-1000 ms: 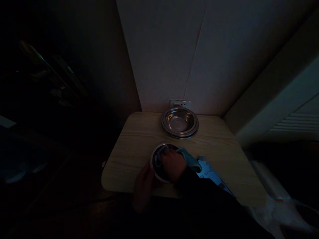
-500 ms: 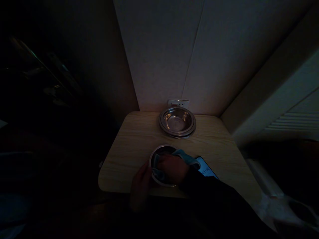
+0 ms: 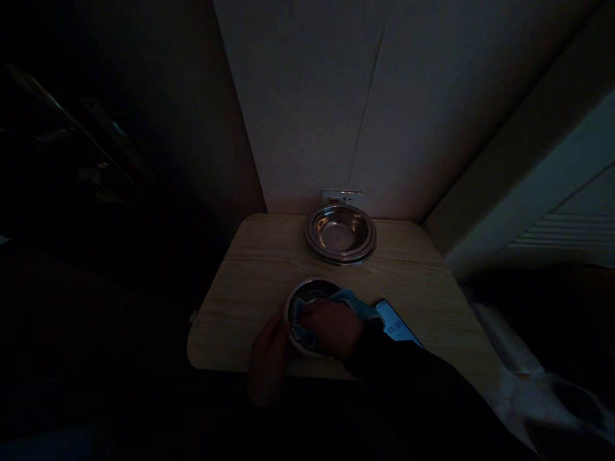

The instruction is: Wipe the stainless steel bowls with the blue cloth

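A round metal bowl point(image 3: 312, 286) stands near the front edge of the small wooden table. My left hand point(image 3: 269, 352) grips its rim on the left side, thumb and fingers closed on the metal. Inside the bowl, my right hand point(image 3: 331, 328) presses a blue-green cloth point(image 3: 353, 301) against the inner wall, its fingers closed on the fabric. Part of the cloth trails over the right rim toward the phone. My right hand and dark sleeve hide the bowl's lower right side. The light is dim.
Several stacked metal dishes point(image 3: 340, 237) rest at the back of the table point(image 3: 250, 275), below a wall socket point(image 3: 342, 196). A lit phone point(image 3: 396, 323) lies right of the bowl, partly under my right sleeve. A panel with slats point(image 3: 567, 227) rises at the right.
The view has shifted slightly. My right hand stays in the bowl with the cloth, in nearly the same spot, and my left hand keeps its hold on the rim.
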### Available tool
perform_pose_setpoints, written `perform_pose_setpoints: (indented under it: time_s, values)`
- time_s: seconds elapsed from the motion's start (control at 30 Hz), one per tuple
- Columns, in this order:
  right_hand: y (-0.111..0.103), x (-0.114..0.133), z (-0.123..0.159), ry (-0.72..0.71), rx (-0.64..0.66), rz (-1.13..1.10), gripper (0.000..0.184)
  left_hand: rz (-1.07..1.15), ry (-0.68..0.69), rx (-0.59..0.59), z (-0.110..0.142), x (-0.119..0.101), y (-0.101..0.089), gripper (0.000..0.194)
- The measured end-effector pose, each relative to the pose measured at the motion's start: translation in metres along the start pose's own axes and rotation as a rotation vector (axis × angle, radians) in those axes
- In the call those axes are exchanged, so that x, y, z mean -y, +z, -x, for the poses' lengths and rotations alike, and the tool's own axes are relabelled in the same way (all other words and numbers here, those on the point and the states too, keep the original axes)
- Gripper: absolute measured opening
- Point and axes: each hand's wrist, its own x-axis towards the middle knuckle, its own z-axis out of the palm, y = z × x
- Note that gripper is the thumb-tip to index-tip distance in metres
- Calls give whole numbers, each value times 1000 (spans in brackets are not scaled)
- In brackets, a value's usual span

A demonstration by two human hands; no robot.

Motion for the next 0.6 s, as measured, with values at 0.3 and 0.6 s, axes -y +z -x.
perform_pose_setpoints:
  time_s: [0.3, 0.6]
  values:
    - [7, -2, 7, -44, -74, -138, 22, -64, 42, 40, -2, 3, -3, 46]
    - [16, 9, -18, 256, -348, -318, 37, -29, 7, 27, -1, -2, -2, 44]
